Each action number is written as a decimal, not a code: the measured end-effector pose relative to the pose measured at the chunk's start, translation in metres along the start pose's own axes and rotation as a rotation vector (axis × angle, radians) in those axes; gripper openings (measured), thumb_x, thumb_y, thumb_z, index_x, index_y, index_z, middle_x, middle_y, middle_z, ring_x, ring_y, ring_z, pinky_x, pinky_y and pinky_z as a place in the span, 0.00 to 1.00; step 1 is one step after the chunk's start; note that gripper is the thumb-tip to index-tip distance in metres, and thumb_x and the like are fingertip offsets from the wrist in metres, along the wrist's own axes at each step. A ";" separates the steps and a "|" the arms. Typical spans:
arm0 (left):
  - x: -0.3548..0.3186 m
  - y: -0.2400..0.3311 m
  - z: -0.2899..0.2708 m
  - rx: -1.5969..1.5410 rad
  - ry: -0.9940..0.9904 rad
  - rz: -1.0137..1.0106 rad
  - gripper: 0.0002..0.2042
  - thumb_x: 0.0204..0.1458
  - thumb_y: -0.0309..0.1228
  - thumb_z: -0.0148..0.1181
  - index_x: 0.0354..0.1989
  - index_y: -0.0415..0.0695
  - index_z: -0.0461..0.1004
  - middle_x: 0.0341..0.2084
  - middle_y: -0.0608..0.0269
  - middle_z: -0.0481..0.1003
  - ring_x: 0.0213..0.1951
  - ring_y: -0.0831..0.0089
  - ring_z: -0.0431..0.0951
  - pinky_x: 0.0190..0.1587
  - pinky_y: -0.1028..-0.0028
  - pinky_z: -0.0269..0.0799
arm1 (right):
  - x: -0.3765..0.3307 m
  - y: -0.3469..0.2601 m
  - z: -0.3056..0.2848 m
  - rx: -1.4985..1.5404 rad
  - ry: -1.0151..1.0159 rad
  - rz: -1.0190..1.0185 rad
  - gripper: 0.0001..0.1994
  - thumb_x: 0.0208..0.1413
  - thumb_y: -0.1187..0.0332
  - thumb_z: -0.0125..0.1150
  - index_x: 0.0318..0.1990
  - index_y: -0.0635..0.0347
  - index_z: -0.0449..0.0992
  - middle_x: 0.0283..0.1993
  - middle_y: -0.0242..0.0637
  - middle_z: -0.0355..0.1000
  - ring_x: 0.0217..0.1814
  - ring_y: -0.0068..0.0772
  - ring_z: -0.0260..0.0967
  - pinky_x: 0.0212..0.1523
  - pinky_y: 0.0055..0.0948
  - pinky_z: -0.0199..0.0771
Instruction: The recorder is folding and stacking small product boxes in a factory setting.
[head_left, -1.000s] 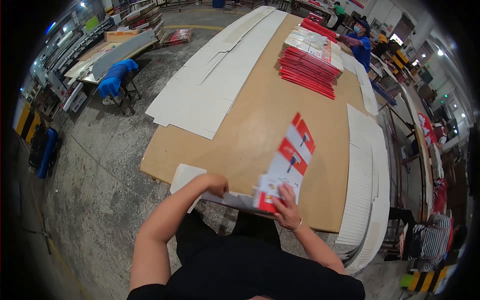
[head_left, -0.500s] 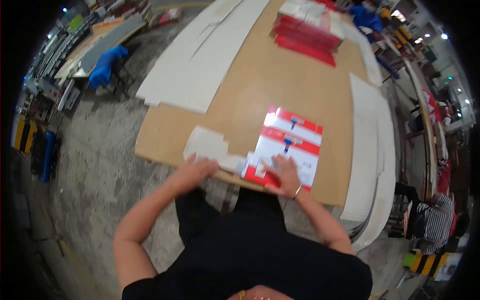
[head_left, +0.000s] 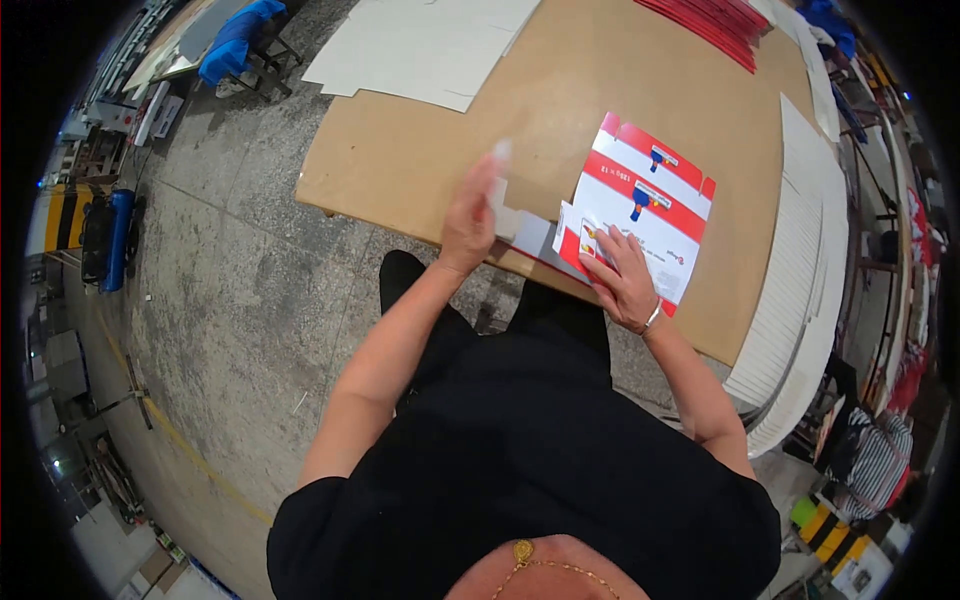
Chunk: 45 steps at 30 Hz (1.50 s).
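Right hand (head_left: 622, 278) lies flat, fingers spread, pinning the red-and-white carton blank (head_left: 640, 205) near the brown table (head_left: 420, 150) edge; left hand (head_left: 470, 215) pinches its white flap (head_left: 503, 190), lifted; a sharp tug could tear or skew the fold.

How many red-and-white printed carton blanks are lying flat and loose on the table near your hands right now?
1. One red-and-white carton blank lies flat under the right hand. A red stack sits at the table's far edge; its count is unclear.
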<state>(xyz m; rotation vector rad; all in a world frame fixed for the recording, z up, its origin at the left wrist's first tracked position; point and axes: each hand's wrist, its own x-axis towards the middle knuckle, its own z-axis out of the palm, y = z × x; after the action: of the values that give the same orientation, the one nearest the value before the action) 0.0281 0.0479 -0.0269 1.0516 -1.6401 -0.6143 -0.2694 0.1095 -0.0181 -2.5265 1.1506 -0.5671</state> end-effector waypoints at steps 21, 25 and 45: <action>0.014 0.010 0.003 0.749 -0.695 0.196 0.25 0.57 0.47 0.53 0.64 0.63 0.65 0.69 0.49 0.51 0.68 0.39 0.46 0.69 0.46 0.42 | 0.019 -0.024 0.002 -0.145 -0.039 0.175 0.21 0.56 0.58 0.61 0.58 0.18 0.71 0.71 0.33 0.54 0.73 0.53 0.46 0.70 0.54 0.44; 0.014 0.013 0.003 0.729 -0.699 0.188 0.24 0.57 0.46 0.52 0.64 0.63 0.65 0.69 0.49 0.51 0.68 0.39 0.45 0.69 0.46 0.42 | 0.019 -0.027 0.003 -0.130 -0.019 0.200 0.21 0.56 0.57 0.61 0.57 0.18 0.72 0.71 0.32 0.55 0.73 0.53 0.47 0.70 0.54 0.44; 0.080 -0.022 0.052 0.900 -0.403 -0.137 0.31 0.56 0.48 0.54 0.68 0.58 0.57 0.64 0.48 0.57 0.66 0.46 0.53 0.63 0.33 0.40 | 0.035 0.045 -0.029 -0.439 -0.212 0.321 0.31 0.49 0.66 0.63 0.61 0.19 0.68 0.72 0.38 0.54 0.76 0.50 0.43 0.65 0.71 0.41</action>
<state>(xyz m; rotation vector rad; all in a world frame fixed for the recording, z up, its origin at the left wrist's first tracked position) -0.0190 -0.0380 -0.0221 1.7722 -2.2923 -0.1432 -0.2910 0.0504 -0.0043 -2.5729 1.6967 0.0429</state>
